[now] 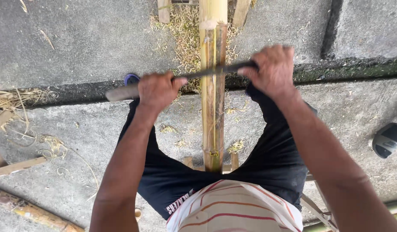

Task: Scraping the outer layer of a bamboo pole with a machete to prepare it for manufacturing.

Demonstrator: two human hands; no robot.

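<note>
At the bottom centre of the frame, the bamboo pole [213,99] ran out from between the person's knees, past the dark shorts [275,159], toward the top edge. It looked stiff, hard and fairly heavy, with a smooth skin likely to slip, so it seemed best steadied along its length between the legs. Both forearms reached forward. The left hand [157,91] was closed tight around the pale wooden handle of a long blade [198,74], left of centre. The right hand [273,68] was clenched over the blade's far end. The blade lay crosswise on the pole. Beyond it, shavings [185,30] littered the concrete floor [86,38].
</note>
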